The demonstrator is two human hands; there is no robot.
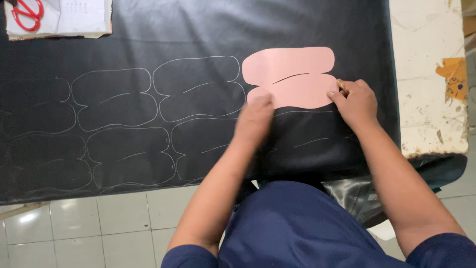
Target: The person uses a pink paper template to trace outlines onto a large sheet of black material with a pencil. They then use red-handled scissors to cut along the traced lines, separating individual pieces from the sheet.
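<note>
A pink paper template (pixel 292 74) with a lobed outline lies flat on a large black sheet of material (pixel 198 30). My left hand (pixel 255 119) rests at the template's lower left edge, fingers together and blurred. My right hand (pixel 354 101) is at the template's right edge and pinches a thin marking tool (pixel 342 85) against it. Several traced outlines (pixel 198 87) of the same shape cover the black sheet to the left and below.
Red-handled scissors (pixel 27 14) lie on white papers (pixel 74 17) at the far left corner. The worn white tabletop (pixel 426 74) shows to the right of the sheet. Pale floor tiles (pixel 99 223) lie below the near edge.
</note>
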